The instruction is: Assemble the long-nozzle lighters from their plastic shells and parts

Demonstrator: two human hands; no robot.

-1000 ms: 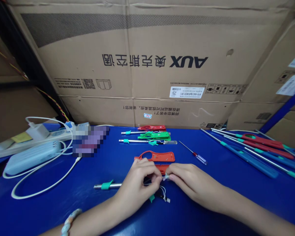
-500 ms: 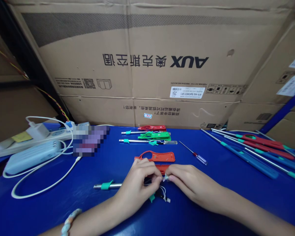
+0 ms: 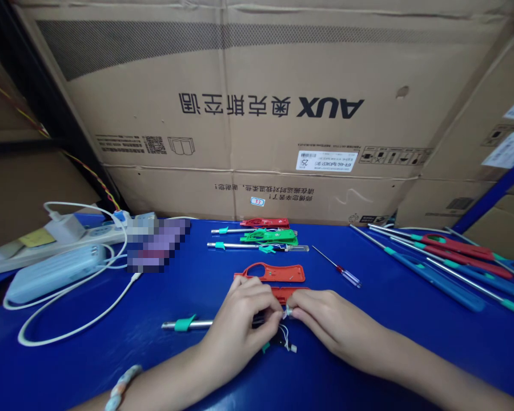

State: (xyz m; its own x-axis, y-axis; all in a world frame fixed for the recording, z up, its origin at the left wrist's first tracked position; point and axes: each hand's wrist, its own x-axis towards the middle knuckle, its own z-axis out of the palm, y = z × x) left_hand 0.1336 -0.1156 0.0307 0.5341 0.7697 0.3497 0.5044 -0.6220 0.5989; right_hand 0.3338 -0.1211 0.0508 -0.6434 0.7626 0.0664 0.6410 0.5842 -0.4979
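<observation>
At the view's eight o'clock, a power bank (image 3: 57, 275) is flanked by a white cable (image 3: 32, 345); at nine, a power strip (image 3: 99, 233) is seen; at twelve, printed cardboard (image 3: 257, 145).

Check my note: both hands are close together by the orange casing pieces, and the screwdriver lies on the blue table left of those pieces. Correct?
No: the head view shows the screwdriver right of the orange casing pieces, not left. It lies on the blue table, and the left hand and right hand are close together by those pieces.
</observation>
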